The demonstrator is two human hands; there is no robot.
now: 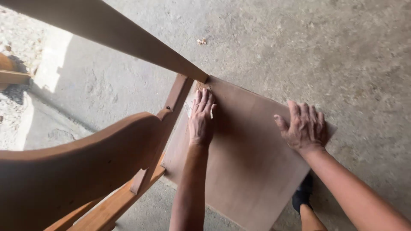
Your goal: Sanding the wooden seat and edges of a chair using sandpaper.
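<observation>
Your left hand (201, 116) lies flat, fingers together, pressing the brown board (248, 162) where its corner meets the chair frame (171, 107). Your right hand (305, 127) spreads open over the far edge, gripping nothing. Keep both palms down and even pressure, so the board stays flush against the frame.
</observation>
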